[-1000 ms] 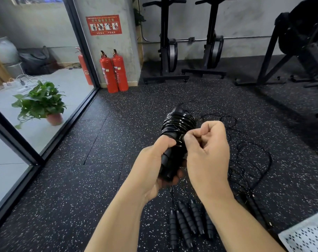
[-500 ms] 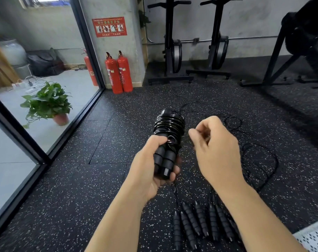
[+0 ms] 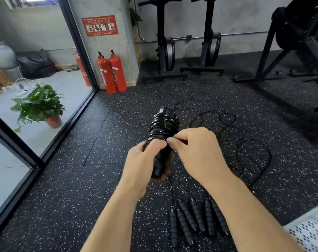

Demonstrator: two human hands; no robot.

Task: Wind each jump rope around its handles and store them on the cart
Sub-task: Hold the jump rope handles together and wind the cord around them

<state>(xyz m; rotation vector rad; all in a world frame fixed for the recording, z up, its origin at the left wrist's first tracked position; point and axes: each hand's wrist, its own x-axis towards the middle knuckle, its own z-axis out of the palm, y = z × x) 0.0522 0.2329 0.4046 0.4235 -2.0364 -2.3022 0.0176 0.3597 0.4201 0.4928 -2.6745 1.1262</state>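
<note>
Up front, L hand [image 3: 141, 164] grips jump rope [image 3: 163, 124]: glossy blk coils.

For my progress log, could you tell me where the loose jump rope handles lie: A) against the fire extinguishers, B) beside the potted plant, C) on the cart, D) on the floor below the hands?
D: the loose handles lie side by side on the speckled rubber floor.

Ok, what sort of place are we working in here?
Most likely a gym: speckled rubber floor, two upright exercise machines at the back wall, loose jump ropes on the floor, and a wound jump rope gripped in the left hand.
</note>
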